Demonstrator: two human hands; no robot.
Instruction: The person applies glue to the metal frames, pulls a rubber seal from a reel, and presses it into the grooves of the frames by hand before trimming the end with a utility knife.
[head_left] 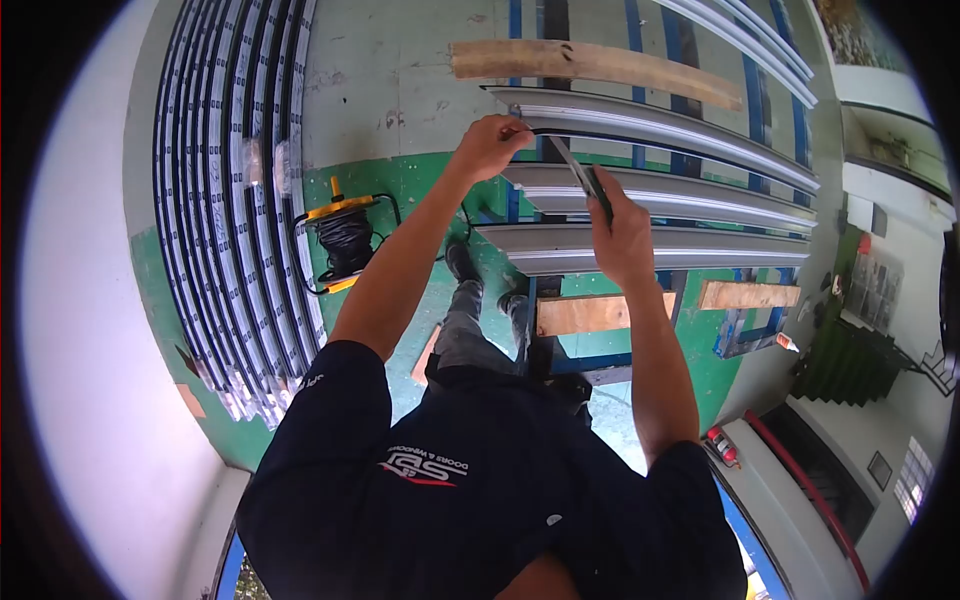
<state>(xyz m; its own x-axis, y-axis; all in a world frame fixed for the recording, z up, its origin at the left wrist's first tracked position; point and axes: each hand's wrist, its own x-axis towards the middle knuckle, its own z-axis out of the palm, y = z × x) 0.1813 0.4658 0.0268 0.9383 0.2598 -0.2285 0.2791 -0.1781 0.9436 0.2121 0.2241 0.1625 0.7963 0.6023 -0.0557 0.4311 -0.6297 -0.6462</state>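
While the person leans over the desk (757, 100), the left hand (490, 145) has its grip pinched on the near end of the top profile (650, 125). That is right where a black strip (680, 150) starts along its lower edge (can't tell which of the two the fingertips actually hold). The right hand (622, 238) has its grip closed around a slim dark tool (583, 180).

- Tool: the long axis is diagonal and the tip points up-left toward the left hand. It crosses over the end of the middle profile (660, 192), and the tip sits just beside the top profile's end.
- Profiles: top, middle and lower profile (640, 250) are grey and lie parallel on the desk. Their long axes run from the hands out to the right, and their near ends are stepped but roughly in line.
- Gaps show between all three, so none are touching.
- A wood plank (590, 62) lies beyond the top profile. Two more, plank two (590, 313) and plank three (750, 295), sit below the lower one.

Room to move:
- Open green floor (420, 180) lies left of the profile ends.
- A cable reel (345, 235) (yellow and black) sits on the floor left of the left forearm, clear of it.
- Further left is a stack of wrapped profiles (235, 200), well apart from the hands.
- The person's shoes (462, 262) are on the floor under the near ends.
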